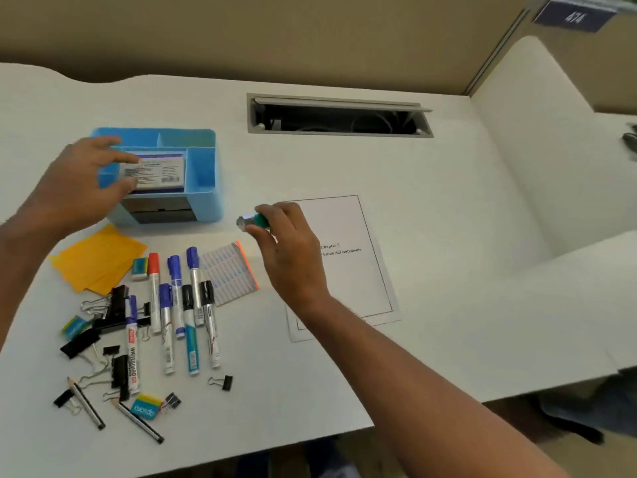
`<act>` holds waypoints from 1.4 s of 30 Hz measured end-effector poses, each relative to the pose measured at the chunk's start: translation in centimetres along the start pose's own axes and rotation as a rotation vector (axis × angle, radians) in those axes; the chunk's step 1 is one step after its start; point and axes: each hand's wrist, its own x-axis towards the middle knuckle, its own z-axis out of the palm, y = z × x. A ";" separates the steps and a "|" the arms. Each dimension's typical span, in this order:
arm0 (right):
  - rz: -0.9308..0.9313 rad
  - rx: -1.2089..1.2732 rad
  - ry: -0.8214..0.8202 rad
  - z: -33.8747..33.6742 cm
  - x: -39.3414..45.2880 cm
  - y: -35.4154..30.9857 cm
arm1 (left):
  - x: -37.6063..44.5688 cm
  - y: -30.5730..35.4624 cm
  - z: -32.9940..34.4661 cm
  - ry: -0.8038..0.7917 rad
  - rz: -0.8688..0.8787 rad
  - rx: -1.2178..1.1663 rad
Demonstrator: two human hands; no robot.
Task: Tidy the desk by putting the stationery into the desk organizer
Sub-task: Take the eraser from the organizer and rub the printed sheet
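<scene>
Just right of the light-blue plastic desk organizer (203,188) on the white counter (413,174), the right hand (293,246) pinches a short green-and-silver cylindrical stationery item (253,222), probably a marker; it looks light, rigid and smooth, so a grip around the barrel's middle should stop it rolling. Its wrist is bent, arm reaching forward from lower right. The left hand (81,181), fingers curled, grasps a flat white labelled box (157,170) sitting in the organizer's central compartment.
</scene>
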 end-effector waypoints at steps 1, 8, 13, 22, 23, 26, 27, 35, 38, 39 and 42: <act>0.037 -0.002 0.006 -1.2 -0.9 0.9 | -0.7 1.4 0.5 0.119 0.035 -0.038; 0.164 -0.112 0.040 -9.4 -5.7 6.4 | -8.1 15.5 11.0 0.017 0.300 -0.322; 0.262 -0.227 0.007 -14.5 -8.5 9.3 | -10.7 20.0 18.2 -0.299 0.279 -0.185; 0.293 -0.371 -0.060 -17.1 -11.7 10.0 | -10.6 19.9 19.6 -0.381 0.306 -0.127; 0.290 -0.374 -0.066 -16.9 -11.9 10.0 | -10.7 19.8 19.6 -0.374 0.305 -0.129; 0.273 -0.376 -0.077 -16.4 -12.3 10.0 | -10.7 19.8 19.7 -0.358 0.303 -0.143; 0.268 -0.376 -0.081 -16.3 -12.4 10.0 | -10.8 19.8 19.7 -0.357 0.304 -0.145; 0.234 -0.401 -0.093 -15.3 -12.6 10.1 | -10.8 19.7 19.5 -0.351 0.304 -0.137; 0.200 -0.441 -0.081 -14.5 -13.0 10.3 | -10.8 19.8 19.4 -0.354 0.303 -0.142; 0.185 -0.452 -0.070 -14.3 -13.1 10.3 | -10.8 19.8 19.4 -0.356 0.301 -0.138; 0.171 -0.475 -0.045 -13.8 -13.2 10.6 | -10.9 19.7 19.4 -0.358 0.299 -0.131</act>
